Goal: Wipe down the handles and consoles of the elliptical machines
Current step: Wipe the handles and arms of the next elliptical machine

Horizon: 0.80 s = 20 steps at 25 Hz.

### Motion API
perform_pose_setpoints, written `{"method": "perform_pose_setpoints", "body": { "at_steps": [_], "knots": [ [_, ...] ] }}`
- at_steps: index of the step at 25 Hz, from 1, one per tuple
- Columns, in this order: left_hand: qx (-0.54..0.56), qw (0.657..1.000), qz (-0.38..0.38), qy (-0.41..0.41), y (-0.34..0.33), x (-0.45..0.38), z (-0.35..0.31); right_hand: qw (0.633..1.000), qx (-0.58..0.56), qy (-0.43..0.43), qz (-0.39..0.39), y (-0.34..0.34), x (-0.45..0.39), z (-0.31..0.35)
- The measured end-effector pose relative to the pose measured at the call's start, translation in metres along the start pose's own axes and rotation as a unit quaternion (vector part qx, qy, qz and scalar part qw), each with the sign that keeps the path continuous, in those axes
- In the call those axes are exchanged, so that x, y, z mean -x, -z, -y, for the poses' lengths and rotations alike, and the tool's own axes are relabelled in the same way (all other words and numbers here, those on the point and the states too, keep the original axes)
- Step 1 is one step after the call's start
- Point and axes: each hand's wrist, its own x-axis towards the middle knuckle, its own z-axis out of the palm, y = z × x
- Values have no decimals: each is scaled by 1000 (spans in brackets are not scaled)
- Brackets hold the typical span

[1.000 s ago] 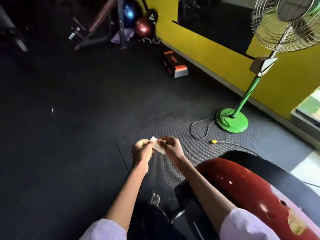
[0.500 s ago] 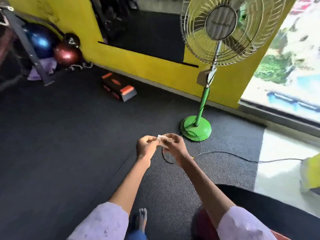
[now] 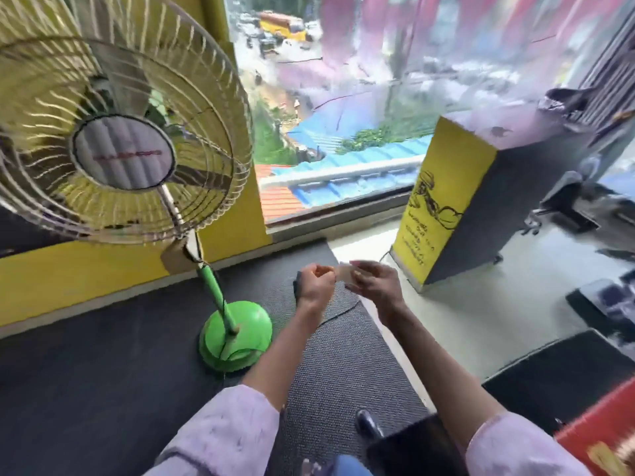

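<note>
Both hands raised in front of chest, close together. Left hand (image 3: 314, 282) curled, fingertips pinching one edge of a small pale, thin wipe or tissue piece (image 3: 344, 271); right hand (image 3: 372, 282) pinching the opposite edge, fingers bent round it. Item blurred; material not confirmable, and whether it is being unfolded or torn open can't be told. No elliptical handle or console visible in shot; a red curved housing w/ yellow marking (image 3: 599, 438) shows at bottom right, identity not certain. Judgement: prep stage only, wiping not begun. Nearby: tall pedestal fan w/ wire cage and green base (image 3: 235, 333) just left of hands, dark cable (image 3: 338, 312) trailing across grey textured floor mat (image 3: 338, 372), yellow-fronted cabinet (image 3: 443, 197) ahead-right by window. Risks: thin wipe held only at edges could tear or slip; if fan is running, airflow could carry it off. Cable underfoot is a trip hazard while attention is on hands.
</note>
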Motion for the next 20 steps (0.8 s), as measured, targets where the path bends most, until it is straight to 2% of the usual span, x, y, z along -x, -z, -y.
{"method": "perform_pose_setpoints", "body": {
  "at_steps": [6, 10, 15, 18, 20],
  "knots": [
    [-71, 980, 138, -123, -152, -137, -100, 971, -32, 48, -230, 122, -168, 54],
    [-95, 944, 259, -184, -269, -198, -169, 919, 14, 79, -386, 210, -239, 120],
    [-124, 890, 341, -277, -439, -229, -256, 871, -13, 106, -480, 329, -280, 190],
    [-113, 858, 401, -302, -545, -235, -295, 821, 47, 139, -551, 417, -304, 227],
    [-103, 846, 427, -303, -610, -240, -316, 811, 72, 149, -561, 476, -322, 247]
  ]
}}
